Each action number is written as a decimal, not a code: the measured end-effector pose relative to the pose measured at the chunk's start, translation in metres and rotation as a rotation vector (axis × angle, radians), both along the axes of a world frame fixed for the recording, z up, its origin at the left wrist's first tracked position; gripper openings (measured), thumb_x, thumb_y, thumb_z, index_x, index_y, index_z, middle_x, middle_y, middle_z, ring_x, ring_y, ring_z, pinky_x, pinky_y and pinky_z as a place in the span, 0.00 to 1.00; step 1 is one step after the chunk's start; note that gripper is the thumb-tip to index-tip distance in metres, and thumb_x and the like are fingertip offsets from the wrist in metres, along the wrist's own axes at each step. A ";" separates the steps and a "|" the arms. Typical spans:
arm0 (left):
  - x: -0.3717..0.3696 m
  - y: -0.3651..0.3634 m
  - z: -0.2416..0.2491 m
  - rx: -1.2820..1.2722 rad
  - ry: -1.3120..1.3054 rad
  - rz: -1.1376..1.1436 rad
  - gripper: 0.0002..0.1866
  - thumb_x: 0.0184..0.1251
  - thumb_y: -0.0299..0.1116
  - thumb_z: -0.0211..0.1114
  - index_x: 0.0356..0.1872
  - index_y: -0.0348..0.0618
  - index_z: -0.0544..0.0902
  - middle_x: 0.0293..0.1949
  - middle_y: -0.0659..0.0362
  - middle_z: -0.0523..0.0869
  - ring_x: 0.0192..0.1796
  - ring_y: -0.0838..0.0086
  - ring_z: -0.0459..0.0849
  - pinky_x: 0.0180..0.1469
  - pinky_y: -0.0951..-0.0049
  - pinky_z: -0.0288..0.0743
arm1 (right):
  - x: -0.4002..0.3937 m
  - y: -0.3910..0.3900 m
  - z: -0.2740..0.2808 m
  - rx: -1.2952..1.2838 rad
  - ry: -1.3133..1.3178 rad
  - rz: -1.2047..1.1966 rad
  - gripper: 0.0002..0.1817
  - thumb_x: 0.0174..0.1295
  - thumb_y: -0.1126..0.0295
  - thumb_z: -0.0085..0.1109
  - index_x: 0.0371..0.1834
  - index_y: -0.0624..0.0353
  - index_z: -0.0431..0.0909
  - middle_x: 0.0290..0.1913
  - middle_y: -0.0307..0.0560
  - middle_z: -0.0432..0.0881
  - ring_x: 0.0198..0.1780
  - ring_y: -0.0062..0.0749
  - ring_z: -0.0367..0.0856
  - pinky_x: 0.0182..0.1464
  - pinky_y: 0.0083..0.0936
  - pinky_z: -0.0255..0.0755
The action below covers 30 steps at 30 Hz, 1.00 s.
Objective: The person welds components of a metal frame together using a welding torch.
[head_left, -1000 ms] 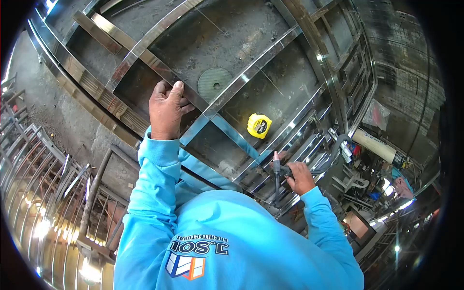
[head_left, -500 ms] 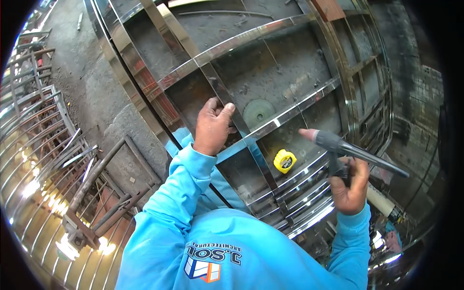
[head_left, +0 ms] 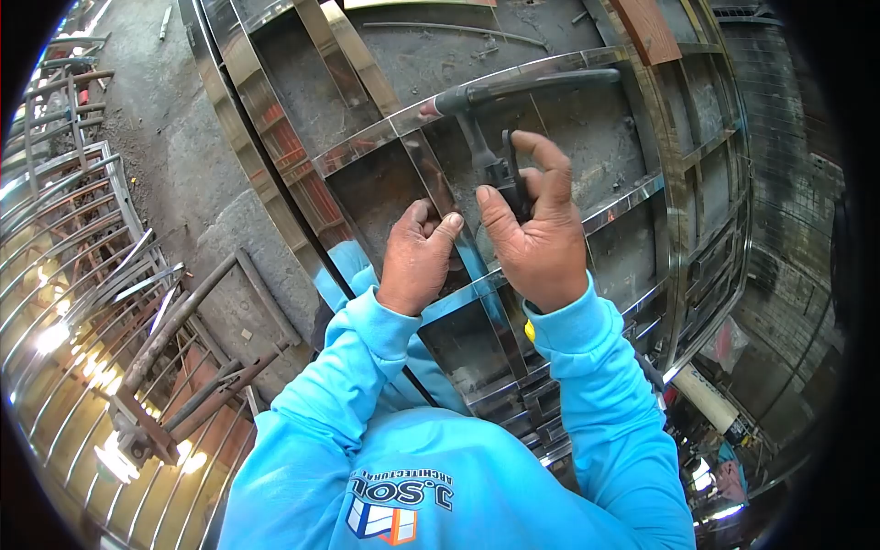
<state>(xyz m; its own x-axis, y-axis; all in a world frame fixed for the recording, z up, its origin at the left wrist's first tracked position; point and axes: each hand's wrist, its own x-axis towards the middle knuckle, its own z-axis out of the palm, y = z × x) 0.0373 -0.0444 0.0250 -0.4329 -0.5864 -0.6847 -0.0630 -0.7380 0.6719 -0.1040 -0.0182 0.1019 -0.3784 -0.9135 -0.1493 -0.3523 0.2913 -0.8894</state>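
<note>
My right hand grips a TIG welding torch, its black handle upright in the fingers. The torch's pink nozzle points left, close over a joint of the polished metal frame. Lower down, my left hand pinches a flat upright bar of that frame between thumb and fingers. Most of a yellow tape measure is hidden behind my right cuff. Behind the right hand, only part of a round greenish disc shows.
A reddish-brown board lies across the frame's far right corner. Left of the frame are a concrete floor, a rusty metal stand and a curved bar grille. A white tube lies at lower right.
My right hand has carried the torch left and forward from the right side to over the frame joint. My left hand stays on the bar. The view has shifted slightly.
</note>
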 end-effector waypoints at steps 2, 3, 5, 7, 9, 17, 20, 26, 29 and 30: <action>-0.001 0.000 0.001 0.018 0.021 0.023 0.15 0.77 0.31 0.64 0.57 0.32 0.78 0.42 0.58 0.88 0.40 0.80 0.85 0.38 0.78 0.82 | -0.002 0.005 -0.017 -0.001 0.124 0.013 0.31 0.70 0.72 0.63 0.72 0.51 0.58 0.43 0.60 0.85 0.42 0.50 0.90 0.43 0.39 0.82; -0.001 0.000 0.001 0.026 0.031 0.035 0.15 0.77 0.31 0.64 0.57 0.32 0.78 0.42 0.58 0.88 0.40 0.80 0.85 0.38 0.78 0.82 | 0.000 0.005 -0.019 0.027 0.113 0.000 0.31 0.70 0.72 0.64 0.72 0.51 0.58 0.44 0.62 0.85 0.42 0.52 0.90 0.43 0.40 0.82; 0.000 0.002 -0.003 0.015 0.038 0.033 0.14 0.77 0.31 0.63 0.56 0.32 0.78 0.42 0.57 0.88 0.40 0.80 0.85 0.38 0.77 0.82 | 0.007 0.010 -0.018 0.086 0.090 -0.031 0.31 0.69 0.73 0.64 0.71 0.50 0.57 0.44 0.64 0.85 0.43 0.56 0.90 0.44 0.42 0.82; -0.001 0.003 -0.006 0.012 0.047 0.044 0.14 0.77 0.30 0.63 0.56 0.32 0.79 0.42 0.57 0.88 0.41 0.80 0.86 0.39 0.77 0.83 | 0.011 0.014 -0.021 0.117 0.098 -0.021 0.32 0.69 0.73 0.64 0.71 0.50 0.57 0.47 0.66 0.84 0.45 0.57 0.90 0.44 0.44 0.82; -0.002 0.004 -0.006 0.013 0.058 0.076 0.14 0.77 0.30 0.63 0.56 0.32 0.79 0.43 0.56 0.88 0.41 0.80 0.86 0.40 0.77 0.83 | 0.013 0.018 -0.028 0.097 0.103 -0.008 0.32 0.69 0.73 0.64 0.71 0.50 0.57 0.47 0.66 0.84 0.45 0.58 0.89 0.44 0.45 0.82; -0.001 0.003 -0.006 0.025 0.063 0.065 0.14 0.77 0.28 0.63 0.57 0.31 0.79 0.47 0.54 0.88 0.47 0.78 0.87 0.47 0.76 0.83 | 0.011 0.020 -0.028 0.075 0.070 0.009 0.32 0.70 0.73 0.64 0.72 0.50 0.56 0.48 0.64 0.84 0.45 0.55 0.89 0.46 0.43 0.82; -0.002 0.003 -0.006 0.015 0.080 0.075 0.15 0.77 0.28 0.63 0.58 0.30 0.78 0.47 0.53 0.88 0.47 0.77 0.87 0.48 0.76 0.83 | 0.010 0.021 -0.034 -0.036 0.077 0.025 0.32 0.70 0.73 0.64 0.73 0.50 0.57 0.49 0.63 0.83 0.47 0.53 0.89 0.48 0.42 0.82; -0.001 0.004 -0.007 -0.026 0.090 0.057 0.18 0.79 0.35 0.62 0.60 0.34 0.75 0.45 0.57 0.87 0.44 0.77 0.88 0.39 0.76 0.87 | 0.002 0.012 -0.038 -0.077 0.004 0.129 0.30 0.70 0.72 0.63 0.72 0.51 0.60 0.50 0.61 0.84 0.50 0.48 0.89 0.48 0.38 0.83; -0.002 0.002 -0.003 0.003 0.073 0.068 0.16 0.78 0.32 0.63 0.58 0.31 0.76 0.43 0.56 0.88 0.41 0.78 0.87 0.40 0.77 0.84 | 0.000 0.009 -0.039 -0.039 -0.029 0.126 0.28 0.71 0.72 0.62 0.71 0.51 0.61 0.48 0.59 0.85 0.47 0.45 0.90 0.46 0.36 0.84; -0.002 0.002 -0.002 0.020 0.068 0.075 0.15 0.77 0.30 0.63 0.57 0.30 0.77 0.41 0.55 0.89 0.40 0.79 0.86 0.40 0.77 0.82 | -0.001 0.007 -0.036 -0.022 -0.044 0.125 0.28 0.72 0.72 0.62 0.71 0.50 0.61 0.47 0.59 0.85 0.46 0.43 0.90 0.45 0.35 0.84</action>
<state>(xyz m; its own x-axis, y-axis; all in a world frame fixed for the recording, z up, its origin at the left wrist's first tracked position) 0.0351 -0.0427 0.0234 -0.4340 -0.6054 -0.6672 0.0382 -0.7522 0.6578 -0.1048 -0.0109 0.0660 -0.2544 -0.9565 -0.1430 -0.3451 0.2279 -0.9105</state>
